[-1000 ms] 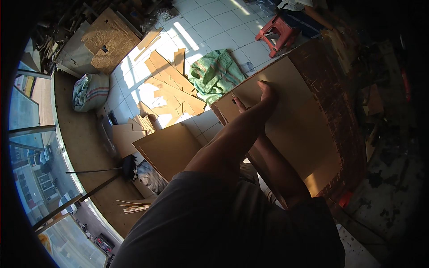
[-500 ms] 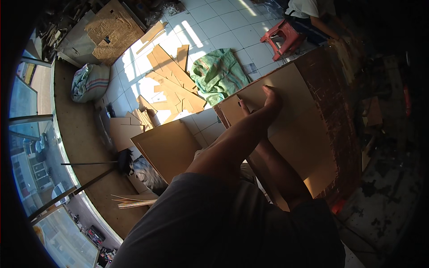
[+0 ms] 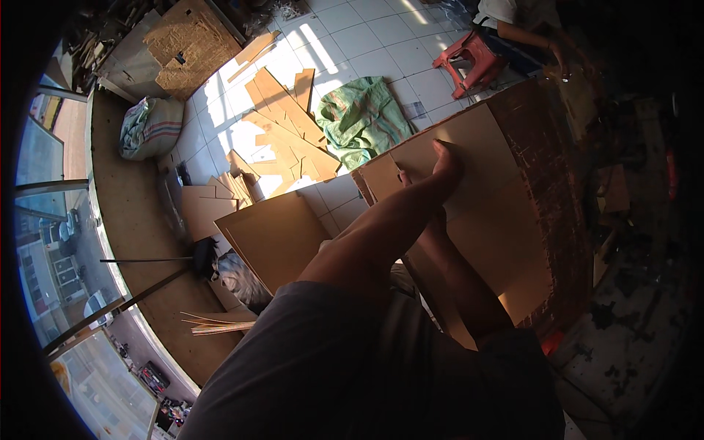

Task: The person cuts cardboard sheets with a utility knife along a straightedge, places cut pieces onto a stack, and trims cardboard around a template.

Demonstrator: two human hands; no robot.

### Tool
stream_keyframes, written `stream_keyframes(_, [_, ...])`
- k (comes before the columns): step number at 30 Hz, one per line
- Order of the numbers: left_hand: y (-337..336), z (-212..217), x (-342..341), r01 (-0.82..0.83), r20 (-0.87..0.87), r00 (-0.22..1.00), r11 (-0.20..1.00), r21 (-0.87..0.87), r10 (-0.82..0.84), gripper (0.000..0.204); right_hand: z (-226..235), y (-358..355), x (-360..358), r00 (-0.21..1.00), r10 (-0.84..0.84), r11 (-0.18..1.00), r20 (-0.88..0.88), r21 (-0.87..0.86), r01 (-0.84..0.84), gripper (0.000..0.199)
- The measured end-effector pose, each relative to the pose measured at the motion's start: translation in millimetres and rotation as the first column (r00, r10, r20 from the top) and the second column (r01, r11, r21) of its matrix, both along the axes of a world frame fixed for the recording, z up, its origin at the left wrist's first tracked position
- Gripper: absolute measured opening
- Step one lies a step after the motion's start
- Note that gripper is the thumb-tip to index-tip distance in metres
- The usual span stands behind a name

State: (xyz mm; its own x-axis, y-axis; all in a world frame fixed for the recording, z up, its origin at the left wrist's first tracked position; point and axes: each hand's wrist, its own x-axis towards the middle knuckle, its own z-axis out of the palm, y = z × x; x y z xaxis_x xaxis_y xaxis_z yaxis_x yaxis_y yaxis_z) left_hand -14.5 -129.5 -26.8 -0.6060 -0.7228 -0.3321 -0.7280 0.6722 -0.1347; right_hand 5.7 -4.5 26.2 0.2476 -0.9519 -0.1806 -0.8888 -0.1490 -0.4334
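A light-brown board point(image 3: 484, 191) lies on a worn reddish-brown bench top point(image 3: 543, 198). My left hand point(image 3: 447, 161) rests open on the board's upper part, fingers stretched along the surface. Under the left forearm crosses my right arm. Only the fingertips of my right hand point(image 3: 405, 178) show, close to the board's left edge, and they look closed. A thin dark line or tip shows on the board just ahead of them. What these fingers grip is mostly hidden by my left forearm.
Another brown board point(image 3: 275, 238) stands left of the bench. Cut board strips point(image 3: 286, 132) and a green sack point(image 3: 363, 117) lie on the tiled floor. A red stool point(image 3: 469, 62) and another person's arm point(image 3: 532, 35) are at the upper right. A stuffed white sack point(image 3: 150, 128) sits by the windows.
My right fingertips have shifted slightly toward me along the board. My left hand stays in place. The other person's arm at the upper right has moved.
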Motion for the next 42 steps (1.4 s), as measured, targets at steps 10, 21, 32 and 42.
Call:
stream_keyframes(10, [-0.7, 25.9, 13.7, 0.121, -0.066, 0.991, 0.992, 0.029, -0.119, 0.041, -17.7, 14.7, -19.6, 0.965, -0.220, 0.927, -0.143, 0.279, 0.252, 0.038])
stream_keyframes(21, [-33.9, 66.6, -9.5, 0.384, 0.376, 0.802, 0.883, 0.269, -0.463, 0.063, 33.8, 105.2, -51.5, 0.992, -0.120, 0.973, 0.039, -0.194, 0.125, 0.061])
stream_keyframes(32, [-63.7, 67.6, 35.1, 0.121, -0.210, 0.975, 0.971, 0.204, -0.077, 0.050, -16.1, 266.7, -73.0, 0.701, -0.657, 0.674, 0.279, -0.201, 0.711, 0.029])
stream_keyframes(42, [-45.9, 40.9, 80.5, -0.219, -0.339, 0.903, 0.963, 0.160, 0.262, 0.106, -37.9, 294.7, -50.2, 0.118, -0.815, 0.190, 0.567, 0.070, 0.979, 0.024])
